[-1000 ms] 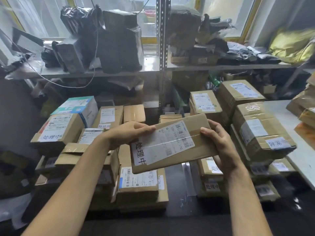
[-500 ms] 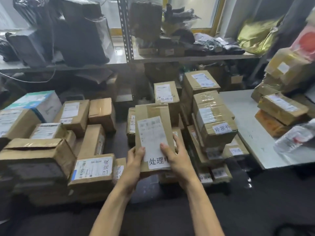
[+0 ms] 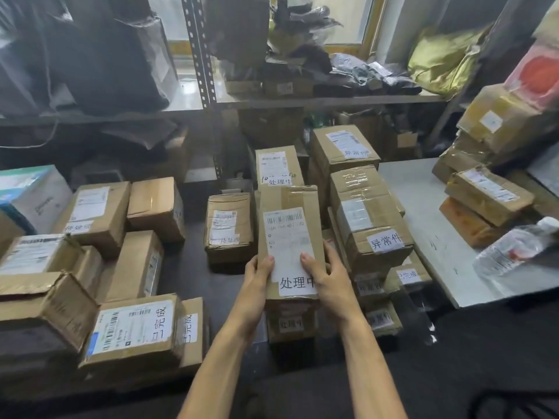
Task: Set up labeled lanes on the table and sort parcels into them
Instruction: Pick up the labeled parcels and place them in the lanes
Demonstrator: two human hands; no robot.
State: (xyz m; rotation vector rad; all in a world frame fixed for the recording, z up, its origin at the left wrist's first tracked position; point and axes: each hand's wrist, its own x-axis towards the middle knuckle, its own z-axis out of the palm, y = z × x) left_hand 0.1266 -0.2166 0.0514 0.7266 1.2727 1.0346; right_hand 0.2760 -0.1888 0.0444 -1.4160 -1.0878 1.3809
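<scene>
A long flat cardboard parcel (image 3: pixel 289 225) with a white shipping label and a 处理中 tag lies lengthwise over the middle stack. My left hand (image 3: pixel 257 276) grips its near left edge, thumb on the label. On the near right edge my right hand (image 3: pixel 329 279) holds it the same way. Under it sits another parcel tagged 处理中 (image 3: pixel 290 323), and a third 处理中 parcel (image 3: pixel 276 166) stands behind. To the right rises a stack tagged 异常件 (image 3: pixel 372 225). Parcels tagged 已完成 (image 3: pixel 136 328) lie at near left, and parcels tagged 待处理 (image 3: pixel 228 226) sit left of centre.
A grey table (image 3: pixel 429 231) at right carries several parcels (image 3: pixel 487 195) and a plastic bottle (image 3: pixel 514 249). A metal shelf (image 3: pixel 302 101) behind holds dark bags and boxes. More boxes (image 3: pixel 96 213) crowd the dark surface at left.
The parcel turned from crosswise in the air to lengthwise, then came down onto the middle stack. Both hands shifted to its near end. The view swung right.
</scene>
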